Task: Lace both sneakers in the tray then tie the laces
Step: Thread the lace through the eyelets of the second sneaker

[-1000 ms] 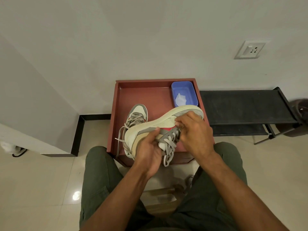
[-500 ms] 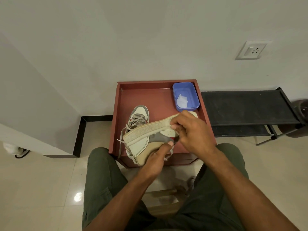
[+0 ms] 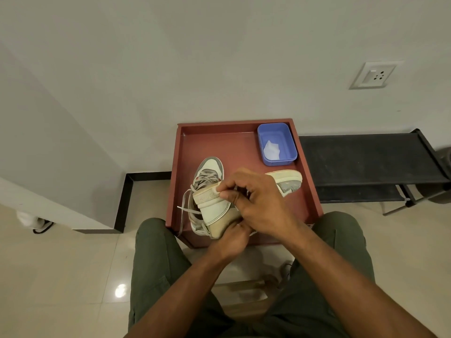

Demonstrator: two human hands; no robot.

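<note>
The cream-and-grey leather sneaker (image 3: pixel 214 211) is up off the floor of the red-brown square tray (image 3: pixel 234 147), tipped on its side with the pale sole facing left and its toe poking out to the right. The right hand (image 3: pixel 256 201) lies over the top of it, thumb and forefinger pinching at something right by the sole edge; it looks like a bit of grey lace, though the fingers hide most of it. The left hand (image 3: pixel 231 240) comes up from below and grips the heel end, fingers wrapped under the shoe.

Just behind, the second grey-and-white sneaker (image 3: pixel 207 172) sits upright in the tray, its flat grey laces (image 3: pixel 185 208) loose and trailing over the tray's near-left edge.

Best play here, I'd say: steady the heel, roll the shoe so the eyelets face up, then feed the lace tip through cleanly without twisting.

At the tray's far right corner sits a blue plastic tub (image 3: pixel 278 145) holding something white. A black low bench (image 3: pixel 366 157) stands to the right.
</note>
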